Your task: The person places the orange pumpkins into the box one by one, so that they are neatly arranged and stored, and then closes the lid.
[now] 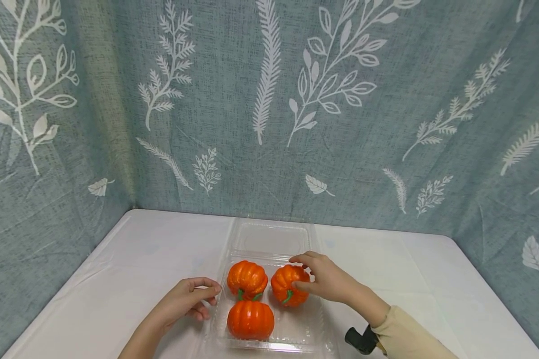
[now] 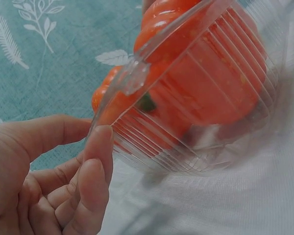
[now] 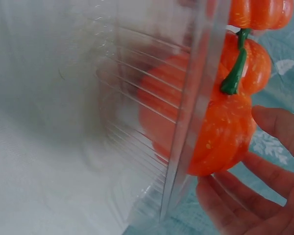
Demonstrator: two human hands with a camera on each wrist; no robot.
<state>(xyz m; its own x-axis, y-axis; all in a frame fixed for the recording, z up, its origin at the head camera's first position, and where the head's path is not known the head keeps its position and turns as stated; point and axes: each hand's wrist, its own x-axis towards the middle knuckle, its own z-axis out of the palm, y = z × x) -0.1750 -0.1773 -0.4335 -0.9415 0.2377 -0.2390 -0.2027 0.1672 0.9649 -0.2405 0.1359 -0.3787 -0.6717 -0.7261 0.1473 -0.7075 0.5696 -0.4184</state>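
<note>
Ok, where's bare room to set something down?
Free: white tablecloth left of the left grip and right of the beige sleeve; the clamshell at front right, beside the front pumpkin. Crowded: around two back pumpkins and right grip.

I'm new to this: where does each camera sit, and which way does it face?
Head: on the person's head, facing forward and down at three pumpkins in a clear box; the left hand and right hand show.
Left wrist: on that wrist, facing the box's side; the left hand shows.
Right wrist: on that wrist, facing the box's side and pumpkins; the right hand shows.
Shared: both wrist views show pumpkins through the box.
</note>
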